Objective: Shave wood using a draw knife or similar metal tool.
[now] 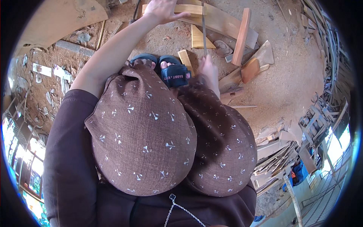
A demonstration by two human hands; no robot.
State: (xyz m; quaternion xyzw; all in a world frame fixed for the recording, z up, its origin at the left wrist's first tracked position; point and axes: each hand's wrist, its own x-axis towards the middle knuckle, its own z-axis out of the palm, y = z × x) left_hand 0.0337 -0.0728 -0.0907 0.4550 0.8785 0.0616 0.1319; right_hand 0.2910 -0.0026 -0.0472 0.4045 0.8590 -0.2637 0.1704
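Note:
My left hand [160,10] is at the top edge with its thumb stretched out, pressing on a light yellow wooden piece [191,10] over a longer board [227,28]; its fingertips are partly cut off. A long thin metal blade [203,28], perhaps a saw, runs up across the yellow piece. My right hand [207,66], blurred beside my right foot, is closed round the lower end of that blade's tool; its handle is hidden. A yellow offcut [200,39] and a small block [185,58] lie between board and feet.
My sandalled feet [172,73] are below the board. A reddish plank [242,34] and wood offcuts [261,56] lie to the right. Scrap paper and sticks litter the dirt floor [49,98]. Stacked scrap wood [276,162] lines the right side; a curved tan sheet [64,17] is upper left.

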